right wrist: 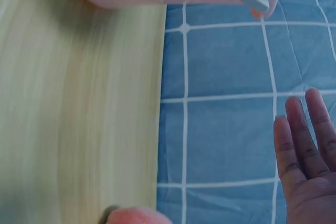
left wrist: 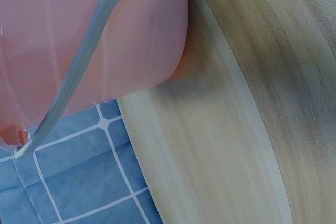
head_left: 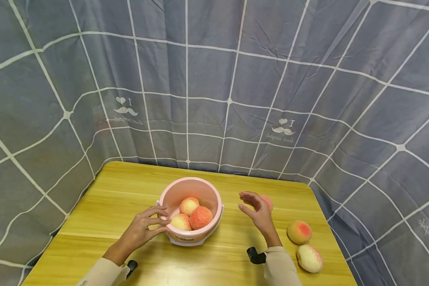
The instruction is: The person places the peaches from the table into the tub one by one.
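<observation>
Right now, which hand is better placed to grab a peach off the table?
Right, I'd judge: the right hand holds nothing and is closer to the loose peaches, while the left hand holds the rim of the pink bucket.

A pink plastic bucket (head_left: pixel 196 188) stands upright, three round red-and-yellow peaches (head_left: pixel 201 217) inside; three similar peaches (head_left: pixel 299 232) lie to its right.

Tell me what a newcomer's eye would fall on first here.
Probably the pink bucket on the table, with three peaches inside and the left hand at its rim. Next, the right hand, empty, to the bucket's right. Then three more peaches on the right, one partly behind that hand.
</observation>
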Demonstrator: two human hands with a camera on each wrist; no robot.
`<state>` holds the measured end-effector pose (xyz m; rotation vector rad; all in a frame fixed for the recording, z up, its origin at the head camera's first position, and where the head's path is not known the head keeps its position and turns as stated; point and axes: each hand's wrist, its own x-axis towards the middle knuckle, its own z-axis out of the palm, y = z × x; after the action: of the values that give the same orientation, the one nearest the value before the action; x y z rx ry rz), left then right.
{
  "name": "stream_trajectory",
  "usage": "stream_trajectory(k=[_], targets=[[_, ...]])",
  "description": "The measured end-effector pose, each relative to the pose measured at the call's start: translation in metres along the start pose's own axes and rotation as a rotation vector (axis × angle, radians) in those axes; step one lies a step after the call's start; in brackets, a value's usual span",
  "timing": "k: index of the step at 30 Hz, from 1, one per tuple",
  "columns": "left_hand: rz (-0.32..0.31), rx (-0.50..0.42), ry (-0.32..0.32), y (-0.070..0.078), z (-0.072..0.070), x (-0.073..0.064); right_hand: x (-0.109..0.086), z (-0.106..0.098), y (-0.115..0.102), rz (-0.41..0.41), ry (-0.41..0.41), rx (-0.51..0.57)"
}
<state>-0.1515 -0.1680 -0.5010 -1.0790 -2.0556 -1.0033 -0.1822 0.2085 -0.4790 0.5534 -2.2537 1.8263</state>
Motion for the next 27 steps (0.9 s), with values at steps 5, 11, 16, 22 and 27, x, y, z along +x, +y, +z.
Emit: stream_trajectory(k=[5,11,16,22,27], targets=[[-0.005,-0.003,-0.005,0.001,0.0,0.0,-0.011,-0.01,0.005,0.039,0.077,0.007],[-0.016,0.003,-0.015,0.002,0.0,-0.001,-0.022,-0.022,0.009,-0.003,0.145,0.043],[-0.016,0.002,-0.012,0.001,0.0,-0.001,-0.028,-0.03,0.015,-0.057,0.176,0.067],[-0.003,0.001,0.0,0.002,0.0,-0.001,-0.037,-0.039,0.019,0.007,0.242,0.026],[-0.009,0.011,-0.004,0.003,0.001,-0.001,-0.046,-0.048,0.02,0.061,0.286,0.005]])
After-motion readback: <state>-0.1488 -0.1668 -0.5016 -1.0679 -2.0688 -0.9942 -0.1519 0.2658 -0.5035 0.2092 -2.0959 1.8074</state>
